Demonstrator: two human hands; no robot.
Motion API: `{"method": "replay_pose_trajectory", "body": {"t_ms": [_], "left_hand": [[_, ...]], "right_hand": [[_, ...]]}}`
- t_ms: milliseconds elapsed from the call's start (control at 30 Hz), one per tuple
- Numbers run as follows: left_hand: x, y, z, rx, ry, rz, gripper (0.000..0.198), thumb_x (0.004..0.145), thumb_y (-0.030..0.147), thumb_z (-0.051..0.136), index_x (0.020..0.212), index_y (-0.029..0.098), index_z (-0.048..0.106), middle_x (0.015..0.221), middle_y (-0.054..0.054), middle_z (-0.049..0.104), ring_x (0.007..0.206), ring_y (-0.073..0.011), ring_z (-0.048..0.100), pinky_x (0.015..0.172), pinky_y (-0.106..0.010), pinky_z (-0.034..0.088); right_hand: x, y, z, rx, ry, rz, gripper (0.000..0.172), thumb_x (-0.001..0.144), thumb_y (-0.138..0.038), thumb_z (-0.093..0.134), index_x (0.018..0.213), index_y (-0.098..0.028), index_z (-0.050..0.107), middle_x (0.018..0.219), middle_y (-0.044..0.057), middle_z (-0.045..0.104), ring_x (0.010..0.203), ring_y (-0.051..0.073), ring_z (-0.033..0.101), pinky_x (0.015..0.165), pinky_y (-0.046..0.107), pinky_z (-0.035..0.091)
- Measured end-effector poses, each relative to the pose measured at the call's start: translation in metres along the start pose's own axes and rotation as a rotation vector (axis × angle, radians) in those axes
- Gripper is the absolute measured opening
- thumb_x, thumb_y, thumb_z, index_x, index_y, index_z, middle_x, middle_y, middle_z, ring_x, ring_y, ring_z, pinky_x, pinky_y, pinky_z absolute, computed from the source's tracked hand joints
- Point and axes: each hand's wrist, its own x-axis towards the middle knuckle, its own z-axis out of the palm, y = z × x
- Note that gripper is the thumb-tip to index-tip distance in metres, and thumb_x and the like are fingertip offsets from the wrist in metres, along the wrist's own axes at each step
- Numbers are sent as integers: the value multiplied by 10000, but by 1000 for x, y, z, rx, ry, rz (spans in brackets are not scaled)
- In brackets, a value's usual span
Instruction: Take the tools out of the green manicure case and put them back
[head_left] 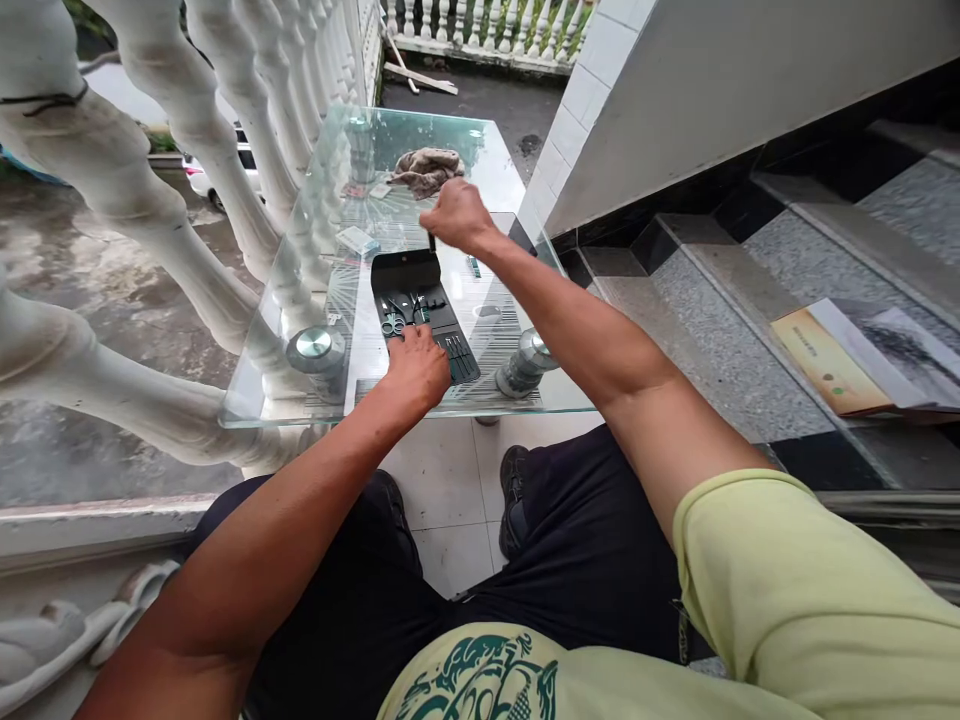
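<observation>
A black tool case (422, 305) lies open on the glass table (315, 200), with scissors and several small green-handled tools strapped inside. My left hand (415, 368) rests on the near end of the case, fingers curled down on the tools. My right hand (456, 214) is raised above the far flap of the case, closed in a pinch on a thin dark tool that points down toward the flap.
A crumpled brown cloth (427, 168) lies at the table's far end. A small packet (357, 240) sits left of the case. White balusters (217, 150) stand at the left. Stone steps (720, 290) rise at the right, with a booklet (862, 355) lying on them.
</observation>
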Motion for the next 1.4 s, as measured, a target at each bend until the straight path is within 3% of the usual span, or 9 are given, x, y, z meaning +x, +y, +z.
{"method": "replay_pose_trajectory", "body": {"t_ms": [133, 367, 533, 600, 667, 800, 867, 1067, 1400], "left_hand": [[-3, 1, -4, 38, -36, -2, 408, 1052, 137, 547, 1324, 107, 850, 1529, -275, 599, 1384, -421, 545, 1087, -515, 508], [-4, 3, -4, 48, -24, -12, 432, 1062, 136, 488, 1300, 109, 848, 1529, -279, 608, 1395, -422, 545, 1088, -539, 513], [-6, 3, -5, 58, -27, -9, 458, 1069, 117, 460, 1324, 99, 840, 1527, -279, 610, 1391, -414, 542, 1081, -513, 505], [-7, 4, -7, 52, -33, -11, 465, 1068, 111, 460, 1342, 89, 835, 1548, -284, 601, 1408, -419, 537, 1098, -516, 500], [-8, 6, -10, 48, -59, -18, 472, 1070, 112, 465, 1373, 71, 825, 1585, -294, 578, 1437, -430, 527, 1122, -527, 495], [-9, 9, -14, 43, -96, -46, 492, 1084, 107, 453, 1433, 33, 793, 1639, -309, 535, 1490, -439, 499, 1169, -528, 474], [-10, 10, -15, 41, -90, -55, 496, 1102, 114, 438, 1449, 31, 782, 1644, -305, 532, 1504, -433, 493, 1181, -516, 464], [-11, 9, -14, 26, -67, -55, 498, 1105, 116, 427, 1442, 40, 785, 1618, -296, 557, 1464, -418, 510, 1162, -513, 458], [-10, 7, -13, 7, -78, -32, 515, 1111, 141, 419, 1465, 32, 776, 1623, -295, 536, 1478, -416, 477, 1168, -514, 433]], "right_hand": [[21, 35, -10, 74, -102, 224, 233, 993, -186, 758, 1158, -30, 809, 970, 189, 804, 906, 314, 815, 866, 415, 679], [17, 54, 22, -91, -279, 325, 146, 938, -143, 849, 1032, -33, 830, 899, 178, 831, 887, 274, 804, 924, 399, 676], [14, 49, 15, -123, -227, 328, 266, 953, -125, 860, 1193, -23, 808, 1076, 236, 840, 1131, 319, 806, 1050, 423, 633], [7, 45, 5, -125, -194, 306, 267, 962, -116, 836, 1208, -15, 809, 1143, 261, 833, 1109, 324, 805, 1021, 432, 645], [-5, 37, -6, -106, -258, 261, 199, 950, -114, 832, 1123, -17, 830, 1053, 234, 837, 963, 291, 797, 910, 396, 663], [-37, 7, -13, -21, -567, 104, 118, 928, -185, 857, 890, -75, 843, 688, 89, 729, 662, 182, 661, 665, 279, 598], [-50, -9, -7, -67, -562, 56, 107, 895, -163, 861, 824, -89, 831, 587, 53, 654, 623, 178, 641, 624, 262, 569], [-60, -30, 15, -89, -524, 62, 88, 906, -149, 803, 843, -99, 839, 592, 58, 674, 654, 203, 690, 693, 276, 595], [-62, -34, 20, -102, -526, 106, 103, 893, -207, 819, 846, -116, 833, 732, 112, 767, 766, 253, 765, 806, 338, 643]]}}
